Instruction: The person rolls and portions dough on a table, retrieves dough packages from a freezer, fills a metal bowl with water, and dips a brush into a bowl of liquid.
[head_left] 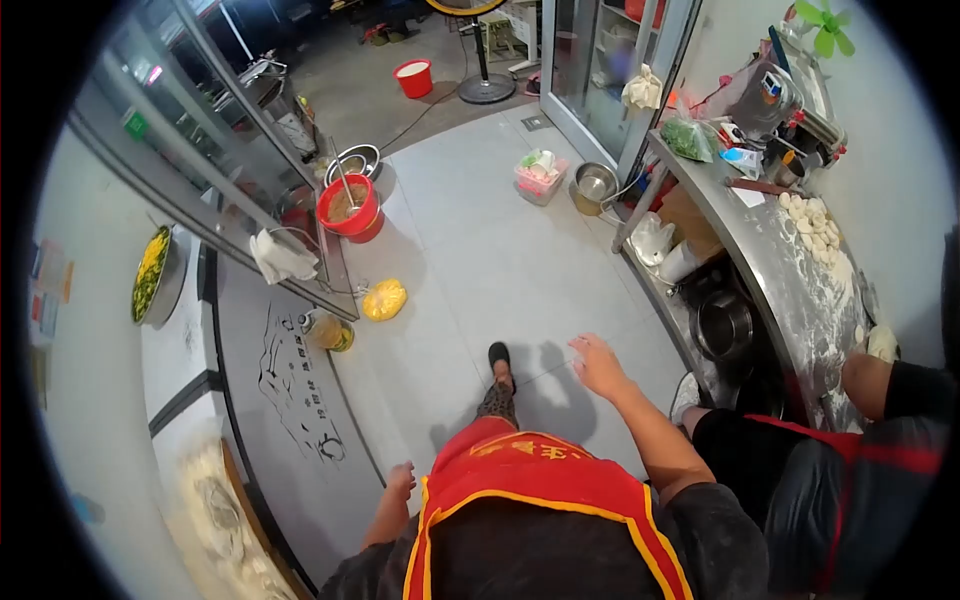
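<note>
The right forearm reaches forward from the body, and the right hand (pixel 597 365) is raised over the tiled floor (pixel 455 270), its fingers loosely spread and slightly bent, pointing toward the left. The left hand (pixel 401 482) is lower and closer to the body, beside the red apron (pixel 530 462), its fingers partly curled; how wide they stand I cannot tell.

The apron, the thing nearest both hands, lies on the near side of the red bucket with a long handle in it (pixel 350 208). It has yellow trim and yellow Chinese-style characters, too distorted to read. Left of and nearer than that bucket, a grey panel (pixel 290 390) carries a black line drawing and a column of small black characters, also unreadable.

Just nearer than the bucket sit a yellow bundle (pixel 385 299) and a bottle of yellowish liquid (pixel 332 332). Directly behind it is a steel basin (pixel 366 157). To its right are a pinkish clear tub (pixel 541 178) and a steel pot (pixel 594 187). Farther right, a floured steel worktable (pixel 765 235) bears pale dough pieces (pixel 812 228), with another person (pixel 850 490) beside its near end.
</note>
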